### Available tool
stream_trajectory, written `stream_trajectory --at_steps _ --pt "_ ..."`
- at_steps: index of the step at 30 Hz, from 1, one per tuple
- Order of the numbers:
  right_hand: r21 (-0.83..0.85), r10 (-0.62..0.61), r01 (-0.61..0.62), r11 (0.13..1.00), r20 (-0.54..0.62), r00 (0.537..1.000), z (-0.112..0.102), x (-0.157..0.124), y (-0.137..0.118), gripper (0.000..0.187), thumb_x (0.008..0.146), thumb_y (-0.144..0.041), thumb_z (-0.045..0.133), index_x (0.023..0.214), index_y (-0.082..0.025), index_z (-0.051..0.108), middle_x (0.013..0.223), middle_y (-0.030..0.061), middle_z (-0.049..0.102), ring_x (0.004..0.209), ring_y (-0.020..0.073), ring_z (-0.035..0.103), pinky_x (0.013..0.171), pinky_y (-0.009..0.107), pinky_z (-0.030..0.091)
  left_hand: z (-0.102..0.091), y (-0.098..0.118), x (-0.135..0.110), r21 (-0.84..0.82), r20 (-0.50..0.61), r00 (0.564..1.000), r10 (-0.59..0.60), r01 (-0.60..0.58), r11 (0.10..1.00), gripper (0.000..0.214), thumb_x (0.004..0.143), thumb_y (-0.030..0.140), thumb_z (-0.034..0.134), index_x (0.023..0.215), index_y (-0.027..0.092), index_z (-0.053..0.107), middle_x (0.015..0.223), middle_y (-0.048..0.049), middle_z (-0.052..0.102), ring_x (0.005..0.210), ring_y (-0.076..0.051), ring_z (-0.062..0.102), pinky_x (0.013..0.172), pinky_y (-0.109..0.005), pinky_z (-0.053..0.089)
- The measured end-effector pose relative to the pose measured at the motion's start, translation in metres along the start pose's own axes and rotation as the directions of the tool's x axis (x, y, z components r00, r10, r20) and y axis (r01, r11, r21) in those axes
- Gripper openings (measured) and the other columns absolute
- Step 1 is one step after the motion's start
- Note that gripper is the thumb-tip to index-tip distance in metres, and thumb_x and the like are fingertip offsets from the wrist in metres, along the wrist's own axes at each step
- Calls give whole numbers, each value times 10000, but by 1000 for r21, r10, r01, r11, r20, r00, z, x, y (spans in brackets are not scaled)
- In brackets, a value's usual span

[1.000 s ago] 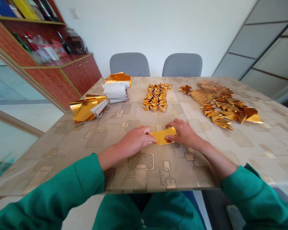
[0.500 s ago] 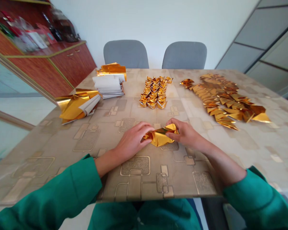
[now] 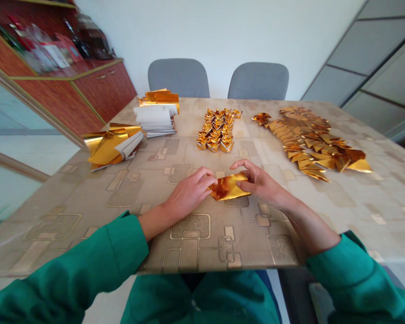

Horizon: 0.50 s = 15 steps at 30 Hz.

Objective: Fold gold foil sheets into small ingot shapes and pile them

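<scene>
Gold foil [image 3: 228,186] lies between curled left hand [image 3: 189,193] and splayed right hand [image 3: 259,182].

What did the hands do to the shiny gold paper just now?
The gold foil sheet was bunched between both hands a moment ago; now it lies flatter, folded into a strip with a shiny face up. The right hand has loosened, its fingers spread open by the far edge. The left hand stays against the left end. The folded gold pieces and the stack of white-backed sheets stayed put.
</scene>
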State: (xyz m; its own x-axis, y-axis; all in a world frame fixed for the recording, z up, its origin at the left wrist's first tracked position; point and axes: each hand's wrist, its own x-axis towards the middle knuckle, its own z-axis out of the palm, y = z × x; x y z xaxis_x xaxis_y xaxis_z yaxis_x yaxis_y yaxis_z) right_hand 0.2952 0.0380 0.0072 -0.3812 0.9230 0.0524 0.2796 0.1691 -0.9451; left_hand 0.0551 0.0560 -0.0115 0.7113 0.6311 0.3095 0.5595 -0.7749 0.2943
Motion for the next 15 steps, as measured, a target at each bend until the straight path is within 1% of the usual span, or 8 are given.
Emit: stream_trajectory --at_steps 3,4,6,8,10,12,13,15 --pt "-49 -20 22 999 45 999 -2 -1 -4 129 858 -278 565 957 -195 571 824 -5 606 720 140 558 663 278 442 -2 4 0 81 70 996 59 -64 995 186 955 197 487 963 164 670 1000 -70 636 892 -199 604 794 -328 501" --pt "-68 -16 22 997 78 997 -4 -2 -6 123 882 -285 537 926 -187 597 852 8 623 769 150 574 724 297 458 -3 5 0 102 83 993 79 -88 991 195 958 247 499 970 164 675 991 -71 649 907 -214 601 807 -347 500" --pt "-81 -6 19 997 158 987 -9 -6 -12 191 923 -281 474 957 -184 635 956 32 659 909 175 597 853 333 458 -4 4 0 127 87 991 104 -115 985 256 937 362 548 1031 156 669 1044 -84 665 963 -245 595 853 -389 497" --pt "-64 0 15 998 230 973 -15 -10 -18 238 933 -258 452 1083 -199 628 1092 45 663 1024 190 594 920 354 448 -4 1 2 134 86 989 120 -131 982 312 922 400 571 1084 148 654 1108 -97 667 1012 -260 592 888 -408 493" --pt "-45 6 9 999 314 949 -21 -12 -21 304 932 -246 477 1223 -214 559 1156 57 659 1032 193 603 911 366 464 -4 -6 4 116 94 985 148 -159 980 271 946 347 536 1097 151 649 1131 -95 675 1034 -248 600 915 -403 490" --pt "-51 -18 39 998 364 931 -23 -11 -20 350 936 -239 506 1285 -219 499 1162 69 661 1011 190 612 888 369 479 -5 -13 6 84 83 979 185 -192 978 242 966 274 490 1109 153 643 1154 -95 683 1050 -230 611 947 -394 483" --pt "-79 -43 76 994 355 934 -22 -10 -18 339 936 -236 523 1273 -219 504 1148 69 663 998 188 613 878 366 482 -5 -16 7 68 72 977 203 -208 976 237 966 234 473 1114 153 640 1168 -96 684 1063 -222 614 966 -390 476" --pt "-191 -115 179 965 305 946 -18 -6 -14 258 926 -234 566 1184 -219 575 1075 57 670 961 185 607 866 359 476 -6 -22 8 37 63 969 241 -243 969 246 949 142 447 1096 157 643 1207 -96 677 1097 -209 613 997 -380 461"
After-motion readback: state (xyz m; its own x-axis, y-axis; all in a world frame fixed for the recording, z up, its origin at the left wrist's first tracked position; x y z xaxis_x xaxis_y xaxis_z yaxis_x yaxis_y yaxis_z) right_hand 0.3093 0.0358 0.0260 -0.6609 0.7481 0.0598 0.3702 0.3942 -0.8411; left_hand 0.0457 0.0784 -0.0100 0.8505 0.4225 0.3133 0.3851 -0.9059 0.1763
